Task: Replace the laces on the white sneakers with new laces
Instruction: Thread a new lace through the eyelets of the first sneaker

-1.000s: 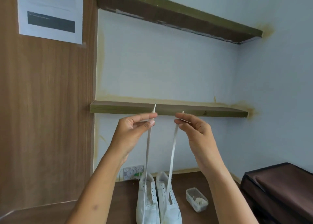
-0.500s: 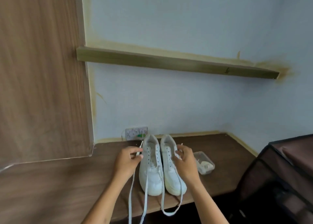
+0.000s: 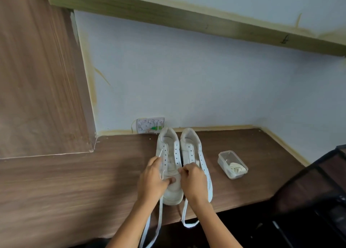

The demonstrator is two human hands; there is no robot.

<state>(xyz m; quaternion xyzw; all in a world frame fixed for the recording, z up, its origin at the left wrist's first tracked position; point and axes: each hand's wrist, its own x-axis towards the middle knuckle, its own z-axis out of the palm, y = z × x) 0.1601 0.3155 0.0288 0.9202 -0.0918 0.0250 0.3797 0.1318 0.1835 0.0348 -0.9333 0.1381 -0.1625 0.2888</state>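
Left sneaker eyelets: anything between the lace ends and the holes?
Nothing visible. The left hand pinches a lace tip beside the left sneaker eyelets, which show open. The right hand grips the other end.

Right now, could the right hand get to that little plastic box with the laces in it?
Probably yes. The plastic box sits open-topped on the desk beside the right hand, nothing between them; but that hand is pinching the lace.

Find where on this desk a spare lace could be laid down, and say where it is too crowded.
Bare desk stretches left of the left hand towards the wood panel. A smaller patch lies beyond the plastic tub, towards the right wall. A narrow strip separates the right sneaker from the tub. Crowded: around the left sneaker, where both hands, including the right hand, work a lace.
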